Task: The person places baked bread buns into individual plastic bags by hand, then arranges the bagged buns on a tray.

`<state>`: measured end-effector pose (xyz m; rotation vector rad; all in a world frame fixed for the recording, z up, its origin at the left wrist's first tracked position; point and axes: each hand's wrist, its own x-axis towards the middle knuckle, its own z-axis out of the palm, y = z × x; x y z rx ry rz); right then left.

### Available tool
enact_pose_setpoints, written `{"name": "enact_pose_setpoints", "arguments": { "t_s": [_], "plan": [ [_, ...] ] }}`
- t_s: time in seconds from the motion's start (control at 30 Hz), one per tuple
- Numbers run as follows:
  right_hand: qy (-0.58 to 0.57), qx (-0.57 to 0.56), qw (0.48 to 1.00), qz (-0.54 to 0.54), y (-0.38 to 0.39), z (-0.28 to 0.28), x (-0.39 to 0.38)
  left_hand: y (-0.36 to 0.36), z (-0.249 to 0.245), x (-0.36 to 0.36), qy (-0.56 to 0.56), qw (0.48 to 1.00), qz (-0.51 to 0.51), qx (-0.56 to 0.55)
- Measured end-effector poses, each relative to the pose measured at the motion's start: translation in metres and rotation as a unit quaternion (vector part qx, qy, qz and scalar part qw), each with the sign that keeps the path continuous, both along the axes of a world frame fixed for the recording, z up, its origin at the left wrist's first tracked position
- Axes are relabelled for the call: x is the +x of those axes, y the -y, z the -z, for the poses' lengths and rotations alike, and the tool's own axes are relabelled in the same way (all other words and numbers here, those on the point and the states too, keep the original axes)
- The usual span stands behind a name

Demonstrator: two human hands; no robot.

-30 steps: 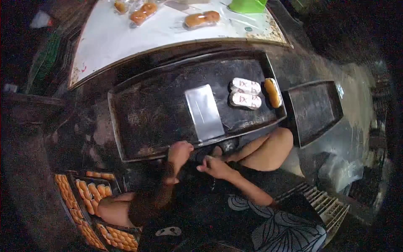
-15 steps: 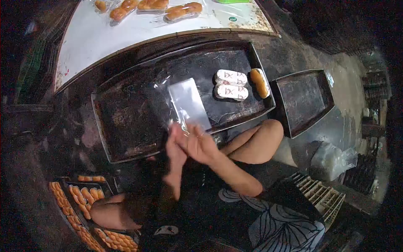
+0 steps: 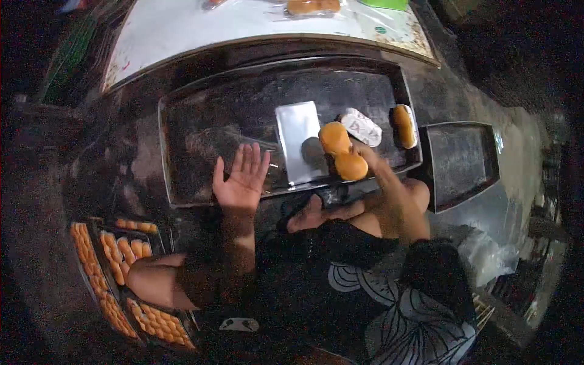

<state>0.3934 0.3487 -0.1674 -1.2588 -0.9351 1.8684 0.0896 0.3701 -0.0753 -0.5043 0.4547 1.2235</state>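
My left hand (image 3: 242,185) is open, palm up and fingers spread, over the near side of a large dark metal tray (image 3: 210,112). Thin shiny edges of clear plastic show beside its fingers. My right hand (image 3: 365,156) is shut on a golden, two-lobed bread roll (image 3: 351,165), raised above the tray. Left of the roll lies a flat stack of clear plastic bags (image 3: 297,125), with the roll's shadow on it. Behind the roll are printed white paper liners (image 3: 363,128), partly covered. Another bread roll (image 3: 401,125) in a white liner rests by the tray's right wall.
A white board (image 3: 255,23) with wrapped bread (image 3: 313,6) stands beyond the tray. To the right are a smaller dark tray (image 3: 462,161) and a bundle of clear plastic (image 3: 486,255). Trays of bread rolls (image 3: 161,322) sit at the lower left.
My hands have parted from close together over the bags. The left has moved left and spread open; the right has moved right and now holds a bread roll. The view has shifted.
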Motion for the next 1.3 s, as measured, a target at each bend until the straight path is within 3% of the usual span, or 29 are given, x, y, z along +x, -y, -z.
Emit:
{"name": "enact_pose_setpoints", "arguments": {
  "t_s": [0.03,0.07,0.13,0.17,0.23,0.27,0.3,0.33,0.37,0.4,0.43,0.47,0.53,0.6,0.63,0.67,0.73,0.77,0.8,0.83,0.87,0.93,0.97,1.07,1.13,1.17,1.23,1.27,1.3],
  "plan": [
    [-0.124,-0.07,0.989,-0.04,0.01,0.04,0.004,-0.002,0.001,-0.004,0.036,0.999,-0.021,-0.01],
    [-0.14,-0.109,0.984,-0.002,0.022,-0.018,-0.034,0.001,0.0,-0.009,0.029,0.999,-0.028,-0.017],
    [-0.171,-0.109,0.977,0.062,0.049,-0.037,-0.081,-0.004,-0.004,-0.011,0.065,0.997,-0.031,0.017],
    [-0.129,-0.078,0.987,0.048,0.051,-0.053,-0.095,-0.001,-0.004,-0.011,-0.013,0.995,-0.027,0.094],
    [-0.085,-0.056,0.994,0.045,0.049,-0.101,-0.114,-0.001,-0.002,-0.01,-0.001,0.995,-0.023,0.1],
    [-0.039,0.035,0.995,0.081,0.044,-0.122,-0.121,-0.002,-0.002,-0.01,0.013,0.993,-0.029,0.113],
    [0.01,0.127,0.985,0.116,0.04,-0.138,-0.126,0.002,0.004,-0.012,-0.062,0.99,0.007,0.127],
    [0.015,0.128,0.984,0.123,0.035,-0.147,-0.128,0.007,0.003,-0.007,-0.057,0.99,0.015,0.128],
    [0.218,0.19,0.955,0.063,0.027,-0.155,-0.128,0.012,0.002,0.0,-0.144,0.961,-0.006,0.235],
    [0.412,0.239,0.88,-0.004,0.022,-0.163,-0.126,0.015,-0.001,0.008,-0.227,0.914,-0.029,0.336],
    [0.365,0.155,0.917,-0.052,0.019,-0.17,-0.126,0.016,-0.011,0.011,-0.308,0.906,-0.021,0.289],
    [0.342,0.15,0.923,-0.098,0.026,-0.167,-0.128,0.016,-0.015,0.013,-0.347,0.887,-0.028,0.304],
    [0.319,0.225,0.92,-0.044,0.039,-0.147,-0.139,0.024,-0.023,0.012,-0.31,0.89,0.002,0.334],
    [0.287,0.142,0.947,0.022,0.033,-0.143,-0.147,0.042,0.024,0.024,-0.192,0.948,0.038,0.251],
    [0.267,0.108,0.954,0.086,0.027,-0.146,-0.153,0.056,0.007,0.042,-0.407,0.883,0.087,0.217],
    [0.247,0.075,0.954,0.151,0.023,-0.148,-0.158,0.055,0.014,0.037,-0.406,0.884,0.086,0.216],
    [0.238,0.126,0.952,0.145,0.042,-0.132,-0.162,0.045,0.028,0.015,-0.171,0.952,0.142,0.209],
    [0.277,0.261,0.923,0.063,0.053,-0.134,-0.158,0.036,0.027,0.007,-0.085,0.958,0.122,0.245],
    [0.308,0.392,0.867,-0.02,0.059,-0.134,-0.156,0.038,0.015,0.0,-0.148,0.964,0.111,0.188],
    [0.365,0.386,0.847,0.034,0.061,-0.124,-0.158,0.049,0.016,0.007,-0.213,0.951,0.112,0.194],
    [0.366,0.388,0.845,0.034,0.058,-0.118,-0.157,0.064,0.02,0.02,-0.277,0.934,0.113,0.196],
    [0.363,0.242,0.9,0.01,0.045,-0.107,-0.153,0.078,0.024,0.038,-0.298,0.944,0.133,0.039],
    [0.369,0.266,0.89,0.029,0.038,-0.095,-0.154,0.083,0.043,0.043,-0.383,0.909,0.093,0.135],
    [0.397,0.256,0.882,0.0,0.012,-0.078,-0.153,0.075,0.02,0.056,-0.402,0.905,0.117,0.077],
    [0.475,0.252,0.84,-0.065,-0.026,-0.055,-0.147,0.074,0.022,0.053,-0.415,0.887,0.171,0.107],
    [0.496,0.257,0.823,-0.099,-0.051,-0.05,-0.14,0.072,0.022,0.051,-0.48,0.826,0.216,0.203],
    [0.49,0.397,0.771,0.091,-0.112,-0.136,-0.128,0.067,0.03,0.057,-0.57,0.708,0.265,0.323],
    [0.414,0.47,0.753,0.204,-0.141,-0.169,-0.124,0.066,0.042,0.059,-0.57,0.707,0.264,0.325],
    [0.353,0.475,0.773,0.228,-0.159,-0.202,-0.127,0.064,0.06,0.061,-0.761,0.43,0.226,0.43]
  ]
}}
